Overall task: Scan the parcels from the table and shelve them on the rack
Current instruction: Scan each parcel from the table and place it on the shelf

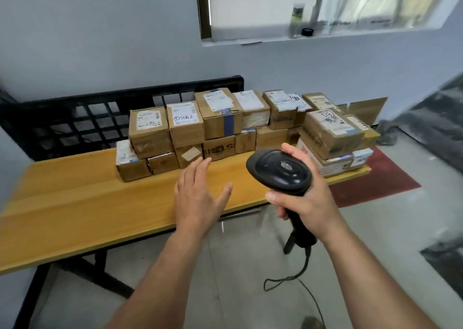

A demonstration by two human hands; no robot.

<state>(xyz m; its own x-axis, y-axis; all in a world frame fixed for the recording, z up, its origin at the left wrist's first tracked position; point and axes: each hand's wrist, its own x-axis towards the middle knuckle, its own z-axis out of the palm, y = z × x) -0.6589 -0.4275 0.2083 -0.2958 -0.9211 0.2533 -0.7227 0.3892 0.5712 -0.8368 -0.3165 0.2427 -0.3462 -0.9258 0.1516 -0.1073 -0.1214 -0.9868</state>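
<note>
Nearest, a thin cable (295,276) loops down toward 6 o'clock from the scanner (280,171), whose handle the right hand (308,198) grips with fingers and thumb wrapped round it. The scanner's head tips up toward 11 o'clock. At 9 o'clock from it, the left hand (198,198) hovers over the table (75,203), flat, fingers straight and spread, holding nothing.

The parcels (215,123) lie at 12 o'clock from that hand, stacked two high, and the row's long axis runs from 9 to 3 o'clock along the table's far edge. The left fingertips are just short of the lower middle boxes, so I judge this hand the nearer one to pick. Beyond, at 10 o'clock, a black grid panel (62,118) leans on the wall; no rack is plainly in view.
</note>
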